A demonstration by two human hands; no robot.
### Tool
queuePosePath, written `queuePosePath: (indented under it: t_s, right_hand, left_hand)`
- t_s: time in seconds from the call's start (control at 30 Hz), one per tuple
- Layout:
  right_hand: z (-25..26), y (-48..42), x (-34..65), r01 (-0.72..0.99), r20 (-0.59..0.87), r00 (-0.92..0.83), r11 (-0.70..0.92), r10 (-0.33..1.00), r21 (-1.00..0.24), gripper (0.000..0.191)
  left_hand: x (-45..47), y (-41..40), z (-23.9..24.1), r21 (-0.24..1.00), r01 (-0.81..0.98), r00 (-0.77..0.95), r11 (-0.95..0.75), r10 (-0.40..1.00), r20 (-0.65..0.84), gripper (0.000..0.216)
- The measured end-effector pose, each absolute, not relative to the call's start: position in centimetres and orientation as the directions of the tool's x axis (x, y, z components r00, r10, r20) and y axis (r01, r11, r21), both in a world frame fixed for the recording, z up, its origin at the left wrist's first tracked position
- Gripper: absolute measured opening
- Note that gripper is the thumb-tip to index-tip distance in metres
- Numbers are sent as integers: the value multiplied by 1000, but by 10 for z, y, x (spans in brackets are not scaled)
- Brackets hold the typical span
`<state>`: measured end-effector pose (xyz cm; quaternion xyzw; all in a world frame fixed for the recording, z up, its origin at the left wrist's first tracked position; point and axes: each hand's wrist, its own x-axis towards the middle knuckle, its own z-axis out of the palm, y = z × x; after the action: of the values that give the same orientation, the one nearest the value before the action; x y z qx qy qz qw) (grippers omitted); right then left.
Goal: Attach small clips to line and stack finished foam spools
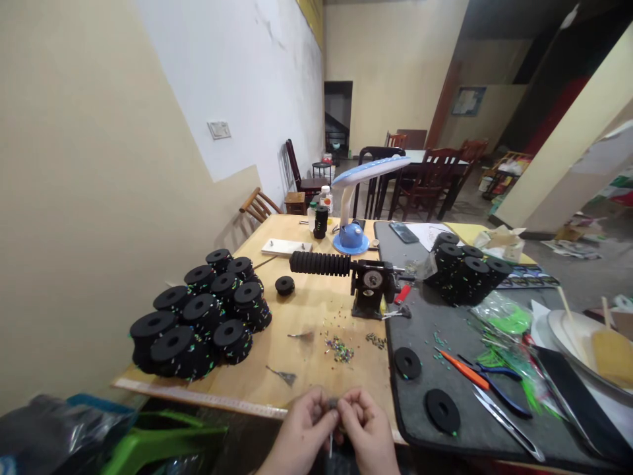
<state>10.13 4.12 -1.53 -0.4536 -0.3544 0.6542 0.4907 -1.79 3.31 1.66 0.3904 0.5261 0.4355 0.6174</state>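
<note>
At the front edge of the wooden table (247, 369), my left hand (302, 432) and my right hand (366, 429) meet with fingertips pinched together. Between them is something small and greyish with a thin pale strand hanging below; my fingers hide most of it. Just beyond my hands lie a pile of small colourful beads (340, 349) and a cluster of little dark metallic pieces (376, 340). Two thin wire loops with fine mesh, one nearer (283, 376) and one farther (301, 336), rest on the wood to the left.
Stacks of black foam spools (198, 310) crowd the left; more foam spools (462, 267) stand at right. A black machine (372, 290) carries a row of black discs (320, 263). Behind it is a blue lamp (351, 239). Orange-handled pliers (465, 368) and scissors (509, 422) lie on a grey mat (410, 409).
</note>
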Motion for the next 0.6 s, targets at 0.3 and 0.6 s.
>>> queuePosePath:
  t_s: [0.3, 0.6]
  right_hand:
    - [-11, 42, 101, -400, -271, -148, -309, 951, -863, 54]
    - [-45, 30, 119, -64, -15, 86, -10, 996, -998, 41]
  left_hand:
    - [-17, 29, 1, 859, -299, 100, 416, 909, -405, 45]
    - [-18, 28, -1, 903, -153, 30, 400, 916, -401, 40]
